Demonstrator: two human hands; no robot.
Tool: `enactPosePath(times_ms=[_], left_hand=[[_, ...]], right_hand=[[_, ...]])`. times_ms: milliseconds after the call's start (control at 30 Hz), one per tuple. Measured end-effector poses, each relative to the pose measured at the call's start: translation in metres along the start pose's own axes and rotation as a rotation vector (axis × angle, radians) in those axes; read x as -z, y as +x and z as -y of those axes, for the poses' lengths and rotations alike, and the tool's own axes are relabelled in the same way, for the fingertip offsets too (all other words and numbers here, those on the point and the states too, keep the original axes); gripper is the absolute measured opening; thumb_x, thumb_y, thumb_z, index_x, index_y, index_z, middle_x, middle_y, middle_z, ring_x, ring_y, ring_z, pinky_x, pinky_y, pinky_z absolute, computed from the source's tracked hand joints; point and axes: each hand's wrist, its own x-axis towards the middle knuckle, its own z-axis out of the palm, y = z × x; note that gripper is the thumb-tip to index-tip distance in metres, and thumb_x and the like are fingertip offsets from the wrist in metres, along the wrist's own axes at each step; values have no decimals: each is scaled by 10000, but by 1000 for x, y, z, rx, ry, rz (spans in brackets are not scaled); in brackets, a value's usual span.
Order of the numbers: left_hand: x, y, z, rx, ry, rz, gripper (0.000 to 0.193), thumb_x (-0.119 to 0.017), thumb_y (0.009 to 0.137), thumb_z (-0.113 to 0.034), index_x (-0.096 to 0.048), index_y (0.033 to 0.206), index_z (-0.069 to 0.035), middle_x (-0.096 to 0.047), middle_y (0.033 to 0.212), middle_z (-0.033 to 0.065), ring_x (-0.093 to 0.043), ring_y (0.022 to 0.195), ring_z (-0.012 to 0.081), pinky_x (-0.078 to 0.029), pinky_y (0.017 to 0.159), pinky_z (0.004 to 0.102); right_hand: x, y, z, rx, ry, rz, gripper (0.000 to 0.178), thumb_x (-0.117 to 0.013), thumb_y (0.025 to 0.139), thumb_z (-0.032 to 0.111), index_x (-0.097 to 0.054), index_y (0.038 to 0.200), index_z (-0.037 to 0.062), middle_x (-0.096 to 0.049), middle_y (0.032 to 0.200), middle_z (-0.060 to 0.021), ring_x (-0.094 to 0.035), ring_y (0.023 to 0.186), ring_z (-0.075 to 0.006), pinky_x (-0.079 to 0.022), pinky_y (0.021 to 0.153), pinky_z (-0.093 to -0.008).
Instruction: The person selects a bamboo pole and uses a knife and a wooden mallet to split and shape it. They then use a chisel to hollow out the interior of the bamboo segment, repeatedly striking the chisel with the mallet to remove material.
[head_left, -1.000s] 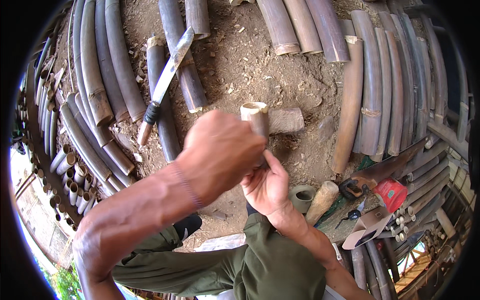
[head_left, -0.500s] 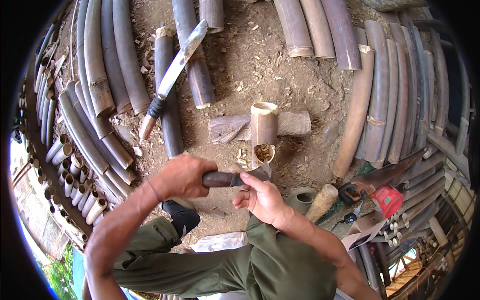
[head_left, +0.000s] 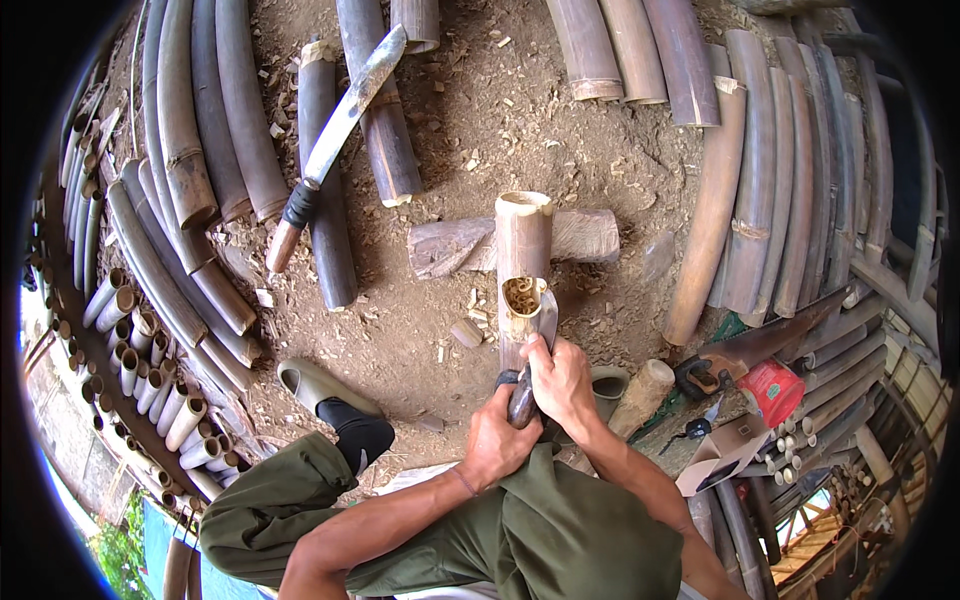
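Note:
A knife with a dark handle stands between my hands, its short grey blade at the near rim of a notch cut in a bamboo tube. My left hand is closed round the handle's lower end. Higher up, my right hand grips the same knife, its thumb near the base of the blade. Curled shavings lie inside the notch. The tube rests across a short wooden log, and its near end is hidden behind my hands.
A long machete lies across bamboo poles ahead on the left. More bamboo poles line the right side, near a handsaw and a red container. Cut tubes are stacked at left. Wood chips litter the dirt floor.
The knife has swung from lying sideways to pointing away from me, with its blade now at the notch. My left hand has come down and right; my right hand has shifted slightly right.

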Motion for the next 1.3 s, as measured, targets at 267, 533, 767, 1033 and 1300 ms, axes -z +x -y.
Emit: enactPosePath(times_ms=[267,533,767,1033,1300], left_hand=[[54,10,27,-136,200,78,397,-742,715,-230,-644,1069,-81,-687,890,192,-688,785,344,-549,738,424],[170,60,-98,-546,1175,24,90,-673,705,-146,-619,752,-91,-642,721,92,-673,697,274,-546,626,412],[114,81,-237,-631,1770,227,209,-779,769,-261,-680,622,-150,-632,595,-19,-618,565,139,-445,496,315],[124,69,-201,-516,1610,289,108,-714,831,-212,-724,758,-133,-655,634,25,-632,561,180,-464,456,335],[141,-13,-177,-403,1215,213,195,-614,693,-142,-681,825,-16,-676,745,206,-691,746,379,-558,710,478]], right_hand=[[-19,-15,13,-179,238,209,394,-505,980,316,-656,857,-27,-632,612,-114,-638,518,-213,-512,486,-346],[-31,6,58,-82,1599,535,300,-483,1029,289,-513,1233,70,-640,1131,-199,-699,908,-292,-598,825,-416],[-4,18,44,-180,2318,751,352,-379,1060,336,-526,1284,108,-688,1062,-114,-692,916,-266,-576,834,-410],[-4,10,39,-158,2136,730,488,-461,999,486,-563,1241,74,-677,896,-81,-679,932,-283,-563,800,-416],[90,-76,48,1060,132,111,544,-807,765,171,-522,1194,-4,-622,1138,-191,-641,866,-283,-499,852,-422]])
